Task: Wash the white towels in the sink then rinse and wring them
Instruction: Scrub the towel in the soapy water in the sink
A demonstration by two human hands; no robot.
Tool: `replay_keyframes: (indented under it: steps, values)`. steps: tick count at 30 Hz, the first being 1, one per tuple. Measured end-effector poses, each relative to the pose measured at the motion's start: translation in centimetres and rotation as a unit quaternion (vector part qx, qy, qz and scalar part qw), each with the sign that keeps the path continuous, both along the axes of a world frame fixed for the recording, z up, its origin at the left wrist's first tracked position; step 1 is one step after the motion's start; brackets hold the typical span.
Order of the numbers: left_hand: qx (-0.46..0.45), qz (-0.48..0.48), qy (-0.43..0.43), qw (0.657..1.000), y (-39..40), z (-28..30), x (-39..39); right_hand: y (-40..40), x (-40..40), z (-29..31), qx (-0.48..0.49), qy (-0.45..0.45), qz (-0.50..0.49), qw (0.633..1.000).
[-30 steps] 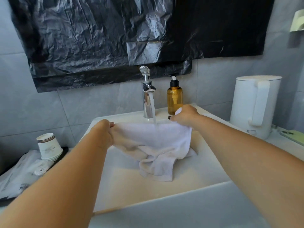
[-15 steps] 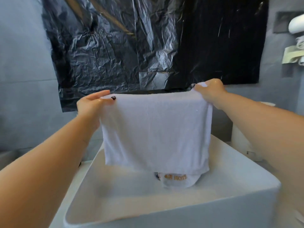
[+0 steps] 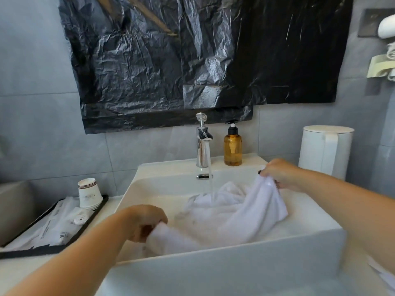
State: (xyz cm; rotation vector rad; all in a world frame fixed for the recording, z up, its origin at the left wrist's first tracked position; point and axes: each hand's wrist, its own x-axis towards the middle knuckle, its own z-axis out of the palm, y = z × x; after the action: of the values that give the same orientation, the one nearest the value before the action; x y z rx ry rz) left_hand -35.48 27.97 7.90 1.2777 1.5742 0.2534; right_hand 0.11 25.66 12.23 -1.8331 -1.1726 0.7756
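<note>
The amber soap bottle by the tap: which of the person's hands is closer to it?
The right hand. It grips the towel just right of and below the soap bottle, near the sink back rim. The left hand holds the towel's other end at the front left.

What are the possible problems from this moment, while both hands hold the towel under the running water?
The tap runs onto the white towel bunched in the sink; if it covers the drain, hidden here, water may rise. The left hand pulls one end near the front rim, so drips could reach the tray of packets. The right hand could bump the amber soap bottle.
</note>
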Motion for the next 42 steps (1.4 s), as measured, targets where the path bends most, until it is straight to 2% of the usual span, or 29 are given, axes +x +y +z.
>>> replay_keyframes:
  steps: [2,4,7,10,11,13,16,18,20,21,22,24,25,26,28,32,36,38,42]
  values:
    - [-0.033,-0.005,0.012,0.999,0.1,0.4,0.7,-0.6,0.6,-0.8,0.000,0.059,-0.012,0.998]
    - [-0.019,0.016,-0.003,1.000,0.4,0.5,1.2,-1.1,0.9,-1.4,0.015,0.104,-0.030,0.994]
    - [0.008,0.022,-0.033,0.999,0.5,0.0,1.9,-1.8,1.3,-1.7,0.038,0.115,-0.030,0.992]
    - [0.007,-0.039,0.020,0.999,-0.5,0.4,2.6,-2.7,2.2,-1.0,0.029,0.022,0.091,0.995]
    - [0.035,-0.062,0.039,0.997,-0.6,1.1,2.6,-3.1,2.4,-0.6,0.012,-0.027,0.133,0.991]
    - [0.152,-0.073,0.040,0.985,-0.2,2.7,2.2,-3.5,2.7,-0.1,-0.027,-0.154,0.167,0.974]
    - [0.282,0.000,-0.047,0.958,0.7,5.4,1.0,-4.0,2.5,1.1,-0.049,-0.304,0.164,0.937]
    - [0.312,0.021,-0.108,0.944,0.7,7.6,0.4,-4.3,2.6,2.3,-0.014,-0.359,0.148,0.921]
    - [0.312,-0.013,-0.136,0.940,0.0,9.7,0.0,-4.2,2.8,3.9,0.046,-0.399,0.114,0.909]
    - [0.326,-0.047,-0.097,0.939,-0.2,10.7,-0.1,-4.1,2.7,4.8,0.069,-0.416,0.096,0.902]
    - [0.368,-0.082,0.003,0.926,-0.2,11.5,-0.2,-3.9,2.4,5.7,0.087,-0.432,0.079,0.894]
    - [0.463,-0.112,0.206,0.855,-0.4,13.0,0.3,-3.5,1.7,7.6,0.117,-0.450,0.041,0.884]
    - [0.499,-0.110,0.244,0.824,-0.4,13.7,0.6,-3.2,1.4,8.4,0.130,-0.454,0.024,0.881]
    - [0.527,-0.095,0.249,0.807,-0.4,14.3,1.0,-3.0,1.0,9.3,0.142,-0.455,0.006,0.879]
    - [0.575,-0.029,0.236,0.783,-0.4,15.7,1.3,-2.5,0.2,11.1,0.173,-0.442,-0.039,0.879]
    - [0.626,0.112,0.111,0.764,-0.4,18.7,1.3,-2.5,-1.2,14.9,0.251,-0.410,-0.116,0.869]
    - [0.661,0.165,0.084,0.727,0.1,20.9,1.2,-3.1,-1.8,17.9,0.304,-0.419,-0.141,0.844]
    - [0.655,0.178,0.073,0.731,0.0,21.7,0.9,-3.3,-1.9,18.7,0.323,-0.412,-0.155,0.838]
    - [0.624,0.180,0.036,0.760,-0.4,21.4,1.2,-3.4,-1.8,18.6,0.338,-0.386,-0.166,0.842]
